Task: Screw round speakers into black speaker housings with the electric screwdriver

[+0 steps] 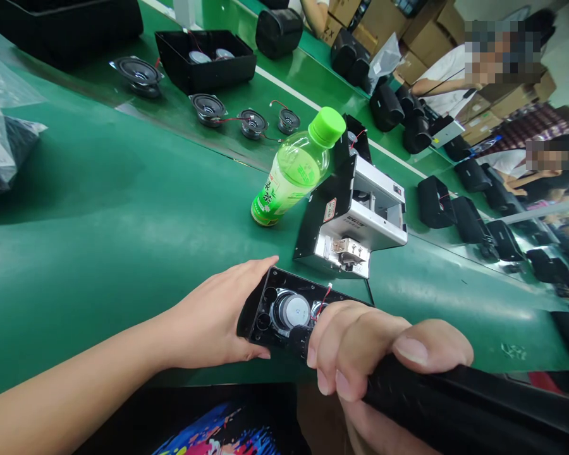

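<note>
Left hand point(217, 316) cupped, right hand point(367, 335) apparently clenched

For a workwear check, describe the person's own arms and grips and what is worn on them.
The left grip is a bare hand with no glove or ring in view; the left forearm shows no sleeve, watch or marking. The right grip is also ungloved, with plain nails; that arm's sleeve, if any, is hidden. Below, a dark garment has a blue, pink and yellow splash print.
</note>
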Available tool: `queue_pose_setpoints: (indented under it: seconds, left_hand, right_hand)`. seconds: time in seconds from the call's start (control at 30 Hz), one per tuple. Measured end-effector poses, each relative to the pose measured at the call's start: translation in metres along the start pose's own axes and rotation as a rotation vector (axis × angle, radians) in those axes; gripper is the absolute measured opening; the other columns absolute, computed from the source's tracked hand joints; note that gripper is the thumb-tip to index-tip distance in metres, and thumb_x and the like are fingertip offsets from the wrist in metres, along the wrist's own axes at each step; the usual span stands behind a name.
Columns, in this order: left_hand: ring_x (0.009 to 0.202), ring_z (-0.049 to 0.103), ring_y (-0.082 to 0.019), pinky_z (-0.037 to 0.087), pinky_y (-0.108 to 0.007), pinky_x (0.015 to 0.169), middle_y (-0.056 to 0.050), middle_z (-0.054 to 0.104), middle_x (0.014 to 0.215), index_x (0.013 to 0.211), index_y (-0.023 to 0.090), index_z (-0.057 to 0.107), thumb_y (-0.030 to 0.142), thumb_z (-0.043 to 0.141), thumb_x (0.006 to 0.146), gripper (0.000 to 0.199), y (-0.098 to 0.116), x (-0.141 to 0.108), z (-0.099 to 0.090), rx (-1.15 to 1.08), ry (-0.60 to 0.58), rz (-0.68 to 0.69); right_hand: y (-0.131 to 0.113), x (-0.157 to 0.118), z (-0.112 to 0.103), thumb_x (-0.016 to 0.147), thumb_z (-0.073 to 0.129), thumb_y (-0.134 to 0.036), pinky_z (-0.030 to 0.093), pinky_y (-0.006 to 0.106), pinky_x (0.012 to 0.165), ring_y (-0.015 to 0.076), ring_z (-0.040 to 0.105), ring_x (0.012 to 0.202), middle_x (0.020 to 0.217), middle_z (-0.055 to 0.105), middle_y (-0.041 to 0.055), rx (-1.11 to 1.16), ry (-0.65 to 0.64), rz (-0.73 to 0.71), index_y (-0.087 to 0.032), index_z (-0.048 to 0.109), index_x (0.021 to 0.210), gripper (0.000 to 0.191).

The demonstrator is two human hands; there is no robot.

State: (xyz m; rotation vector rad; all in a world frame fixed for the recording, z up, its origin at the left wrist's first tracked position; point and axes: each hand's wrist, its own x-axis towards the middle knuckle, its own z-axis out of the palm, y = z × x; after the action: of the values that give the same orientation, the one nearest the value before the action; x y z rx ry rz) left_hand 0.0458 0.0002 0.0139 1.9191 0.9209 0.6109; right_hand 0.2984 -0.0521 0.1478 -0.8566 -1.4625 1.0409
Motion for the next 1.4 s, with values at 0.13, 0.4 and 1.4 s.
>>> queue_pose_setpoints:
  seconds: [0.13,0.4,1.4]
  left_hand:
    - [0.185,0.064,-0.050,0.055,-0.069,0.155,-0.016,0.064,0.199,0.207,0.040,0.032,0.061,0.119,0.083,0.153,0.000,0.000,0.000,0.001,-0.001,0.000]
    - [0.188,0.059,-0.050,0.054,-0.070,0.156,-0.017,0.058,0.204,0.207,0.040,0.031,0.060,0.121,0.082,0.155,0.000,0.000,0.000,0.005,-0.010,-0.014]
    - [0.191,0.055,-0.051,0.051,-0.071,0.158,-0.021,0.053,0.207,0.206,0.032,0.031,0.059,0.120,0.082,0.155,0.004,0.003,-0.002,-0.003,-0.047,-0.025]
  right_hand:
    - [0.001,0.000,0.001,0.132,0.071,-0.053,0.073,0.042,0.065,0.0216,0.075,0.054,0.072,0.079,-0.0046,0.011,0.049,-0.049,-0.043,0.095,0.142,0.029]
    - [0.005,-0.006,-0.003,0.134,0.066,-0.039,0.071,0.041,0.066,0.0202,0.075,0.052,0.073,0.079,-0.0064,0.026,0.066,-0.078,-0.042,0.092,0.144,0.028]
    - [0.007,-0.004,-0.001,0.133,0.070,-0.037,0.076,0.036,0.068,0.0171,0.078,0.054,0.074,0.081,-0.0070,0.078,0.092,-0.093,-0.037,0.094,0.144,0.027]
